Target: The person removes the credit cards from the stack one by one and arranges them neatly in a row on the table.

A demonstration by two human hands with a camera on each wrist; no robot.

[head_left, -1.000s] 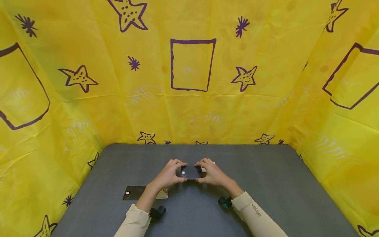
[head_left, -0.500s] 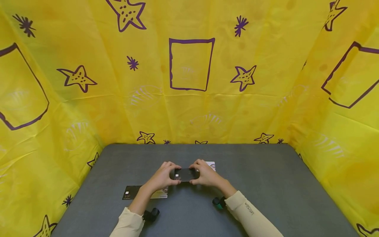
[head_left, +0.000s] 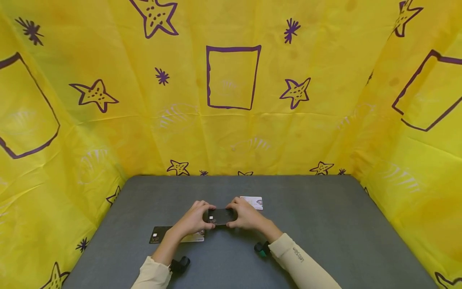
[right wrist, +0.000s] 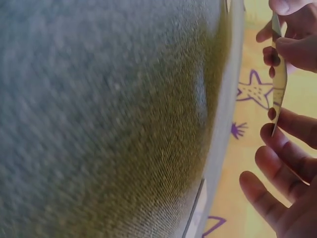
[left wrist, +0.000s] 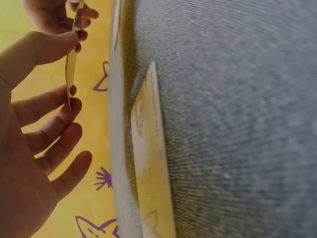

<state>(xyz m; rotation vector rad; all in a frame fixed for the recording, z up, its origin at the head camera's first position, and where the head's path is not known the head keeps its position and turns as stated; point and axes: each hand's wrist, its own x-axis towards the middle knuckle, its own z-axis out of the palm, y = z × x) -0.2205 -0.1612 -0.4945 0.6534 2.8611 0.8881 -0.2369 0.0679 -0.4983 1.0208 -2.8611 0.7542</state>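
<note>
A black card marked VIP (head_left: 221, 217), with a white chip-like square, is held by its two short ends between my hands. My left hand (head_left: 195, 216) pinches its left end, thumb in front and fingers behind. My right hand (head_left: 246, 213) grips the right end the same way. Both wrist views show the card (left wrist: 72, 64) nearly edge-on, above the table surface. Under the left forearm lies another black VIP card (head_left: 159, 233), with a pale gold card (head_left: 195, 237) at its right, both partly hidden. Just behind the right hand is a white printed card (head_left: 256, 202).
The grey table (head_left: 306, 224) has yellow fabric walls (head_left: 231, 136) with purple starfish drawings at its back and sides. Black wrist devices (head_left: 180, 264) sit under both forearms, at the cuffs of the cream sleeves (head_left: 301, 261).
Both hands have moved left and slightly toward the person, carrying the black card. The white card at the back, earlier mostly covered by the right hand, now shows more fully.
</note>
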